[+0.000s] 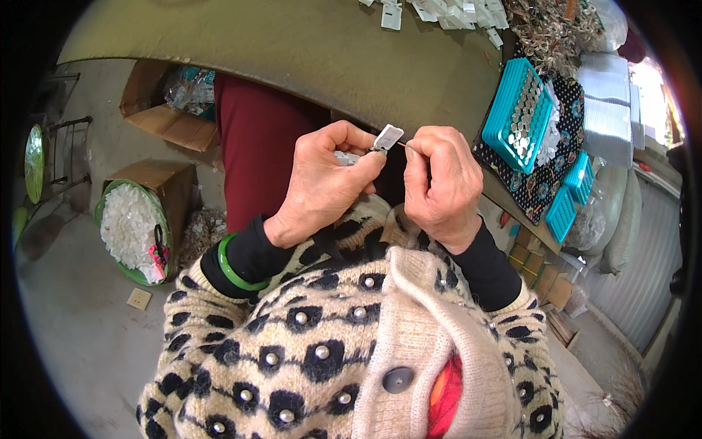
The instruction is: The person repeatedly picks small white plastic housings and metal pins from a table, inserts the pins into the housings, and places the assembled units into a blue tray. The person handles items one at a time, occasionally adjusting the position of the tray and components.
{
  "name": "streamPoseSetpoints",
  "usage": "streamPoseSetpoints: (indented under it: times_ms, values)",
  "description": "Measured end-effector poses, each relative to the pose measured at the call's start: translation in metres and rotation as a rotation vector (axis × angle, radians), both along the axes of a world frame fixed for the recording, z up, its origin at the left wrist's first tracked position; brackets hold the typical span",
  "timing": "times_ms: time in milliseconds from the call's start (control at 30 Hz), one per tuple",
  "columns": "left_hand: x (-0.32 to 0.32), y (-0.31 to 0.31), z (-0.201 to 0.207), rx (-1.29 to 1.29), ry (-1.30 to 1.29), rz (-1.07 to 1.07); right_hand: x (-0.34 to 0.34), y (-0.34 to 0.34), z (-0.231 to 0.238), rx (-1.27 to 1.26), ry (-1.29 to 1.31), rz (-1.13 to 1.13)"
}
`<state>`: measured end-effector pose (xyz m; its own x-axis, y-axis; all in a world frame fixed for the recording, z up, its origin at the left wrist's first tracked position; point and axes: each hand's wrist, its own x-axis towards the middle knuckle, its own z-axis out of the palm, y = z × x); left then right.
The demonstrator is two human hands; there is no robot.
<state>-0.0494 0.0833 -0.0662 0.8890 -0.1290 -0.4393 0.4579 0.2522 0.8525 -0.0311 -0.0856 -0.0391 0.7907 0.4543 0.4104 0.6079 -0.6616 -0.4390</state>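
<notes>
My left hand [322, 172] pinches a small white plastic case [388, 137] between thumb and fingers, its flap tilted up. Part of another pale piece shows inside the left palm. Close by on the right, my right hand [444, 183] is closed in a pinch on a thin, dark reddish stick-like piece [401, 144]. Its tip points toward the hinge side of the case; whether it touches the case I cannot tell. Both hands are above my lap, just in front of the near table edge.
Across the olive table [292, 44] lies a pile of white plastic cases [457, 11]. At right, stacked teal trays [504, 121] hold rows of small silvery round pieces, on a patterned cloth [512, 186]. A green basket [99, 212] of white pieces and cardboard boxes [175, 132] stand left.
</notes>
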Motion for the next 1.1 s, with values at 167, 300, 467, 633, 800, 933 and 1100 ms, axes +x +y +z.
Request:
streamPoseSetpoints:
  times_ms: [167, 300, 467, 633, 800, 933, 1100]
  values:
    - [0.001, 0.002, 0.005, -0.024, 0.033, 0.001, 0.002, 0.003, -0.003, -0.048, -0.034, 0.029]
    - [0.001, 0.003, 0.007, -0.013, 0.026, -0.021, 0.002, 0.004, -0.001, -0.074, -0.029, 0.031]
    - [0.002, 0.004, 0.008, -0.026, 0.035, -0.024, 0.004, 0.006, 0.003, -0.095, -0.025, 0.035]
    - [0.002, 0.004, 0.007, -0.037, 0.028, -0.03, 0.01, 0.004, 0.003, -0.125, 0.004, 0.075]
    - [0.001, 0.004, 0.002, 0.01, -0.053, -0.042, 0.015, 0.003, -0.001, -0.143, -0.038, 0.126]
    - [-0.001, 0.001, -0.004, 0.177, -0.274, 0.002, 0.013, 0.005, -0.003, -0.172, -0.055, 0.129]
    - [-0.001, -0.003, -0.01, 0.352, -0.564, 0.058, 0.012, 0.005, -0.007, -0.143, -0.099, 0.124]
